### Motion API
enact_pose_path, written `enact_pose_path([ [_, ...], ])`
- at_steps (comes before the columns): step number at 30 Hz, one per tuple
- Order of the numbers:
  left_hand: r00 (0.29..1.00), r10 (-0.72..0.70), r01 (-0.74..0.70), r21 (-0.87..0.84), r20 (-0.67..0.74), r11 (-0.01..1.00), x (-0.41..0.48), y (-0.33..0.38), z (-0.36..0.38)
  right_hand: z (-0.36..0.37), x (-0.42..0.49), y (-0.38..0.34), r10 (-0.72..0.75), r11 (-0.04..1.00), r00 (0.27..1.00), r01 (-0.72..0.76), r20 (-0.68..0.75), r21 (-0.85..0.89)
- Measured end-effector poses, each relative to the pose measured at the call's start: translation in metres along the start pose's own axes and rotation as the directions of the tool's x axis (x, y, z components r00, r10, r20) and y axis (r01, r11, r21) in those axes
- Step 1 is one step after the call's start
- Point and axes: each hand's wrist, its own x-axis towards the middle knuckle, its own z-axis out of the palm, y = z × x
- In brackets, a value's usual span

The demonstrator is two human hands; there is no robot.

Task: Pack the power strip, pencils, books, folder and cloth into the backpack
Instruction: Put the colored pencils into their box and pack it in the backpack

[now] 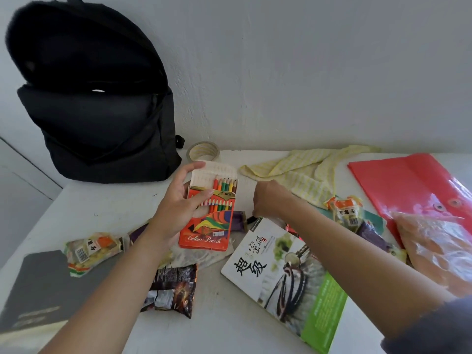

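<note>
A white table (217, 333) stands against a plain pale wall (306, 72), strewn with school things and snacks. At far left one grey book (38, 284) lies flat at the near corner. Behind it one black backpack (102, 118) stands upright against the wall, its top gaping open. Just right of the backpack sits one roll of tape (203, 150).

In the middle, the person's left hand (176, 208) grasps one orange pencil box (212, 226) above the table, thumb across the front and fingers behind. The flap is up and a row of coloured pencils (226, 185) shows. The right hand (268, 200) reaches down to the table just right of the box, beside a small dark object; its fingertips are hidden, so whether they grasp anything cannot be told.

Beyond that hand lies one yellow-and-white cloth (306, 169), crumpled near the wall. One book with a green-and-white cover (286, 277) lies under the right forearm. At far right one red folder (408, 185) lies flat, a clear plastic bag (434, 251) overlapping its near end.

Scattered between them are two pale snack packets (92, 251), one left and one right of the hands, one dark packet (173, 290) near the left forearm, and three purple wrappers (238, 217), each partly covered.
</note>
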Motion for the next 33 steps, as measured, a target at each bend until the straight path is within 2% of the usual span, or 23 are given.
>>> enact_pose_path([
  [8, 0.999, -0.004, 0.005, 0.032, -0.039, 0.999, -0.001, -0.002, 0.009, -0.009, -0.003, -0.009, -0.059, 0.992, 0.992, 0.071, 0.111, -0.106],
  [12, 0.999, 0.007, -0.006, 0.030, -0.050, 1.000, 0.000, 0.000, 0.008, -0.003, -0.007, -0.009, -0.075, 0.983, 0.992, 0.091, 0.104, -0.158],
  [14, 0.998, 0.009, -0.007, 0.029, -0.058, 1.000, 0.000, 0.000, 0.005, -0.004, -0.006, -0.006, -0.080, 0.991, 0.993, 0.089, 0.092, -0.097],
  [16, 0.998, 0.004, -0.002, 0.031, -0.063, 1.000, 0.002, 0.000, 0.001, -0.010, -0.002, -0.001, -0.069, 0.993, 0.998, 0.069, -0.001, 0.099],
  [17, 0.998, -0.001, 0.003, 0.035, -0.062, 0.999, 0.003, 0.000, -0.001, -0.015, -0.001, 0.002, -0.039, 0.952, 0.998, 0.052, -0.049, 0.301],
  [18, 0.998, -0.005, 0.008, 0.039, -0.061, 0.999, 0.004, 0.000, -0.002, -0.019, -0.002, 0.002, -0.003, 0.832, 0.998, 0.036, -0.062, 0.553],
  [19, 0.998, -0.006, 0.008, 0.040, -0.057, 0.999, 0.005, 0.000, -0.003, -0.024, -0.005, 0.003, 0.011, 0.629, 0.999, 0.028, -0.045, 0.777],
  [20, 0.998, -0.006, 0.009, 0.042, -0.055, 0.999, 0.007, -0.001, -0.004, -0.027, -0.010, 0.005, -0.007, 0.410, 0.999, 0.033, -0.033, 0.911],
  [21, 0.999, -0.008, 0.010, 0.044, -0.052, 0.999, 0.008, -0.002, -0.004, -0.030, -0.014, 0.004, -0.039, 0.243, 0.998, 0.051, -0.042, 0.969],
  [22, 0.999, -0.009, 0.012, 0.046, -0.048, 0.999, 0.009, -0.002, -0.004, -0.032, -0.017, 0.003, -0.065, 0.147, 0.996, 0.075, -0.066, 0.986],
  [24, 1.000, -0.009, 0.010, 0.042, -0.030, 0.999, 0.011, -0.002, -0.001, -0.038, -0.021, -0.003, -0.097, 0.081, 0.986, 0.147, -0.139, 0.986],
  [26, 1.000, -0.008, 0.009, 0.033, -0.007, 0.999, 0.013, -0.001, 0.002, -0.045, -0.022, -0.012, -0.109, 0.104, 0.970, 0.227, -0.216, 0.968],
  [31, 1.000, -0.006, 0.005, 0.028, 0.024, 1.000, 0.017, 0.005, 0.004, -0.055, -0.018, -0.027, -0.055, 0.303, 0.908, 0.412, -0.416, 0.859],
  [33, 1.000, -0.006, 0.006, 0.027, 0.028, 1.000, 0.018, 0.007, 0.004, -0.052, -0.013, -0.030, -0.049, 0.382, 0.885, 0.444, -0.462, 0.810],
])
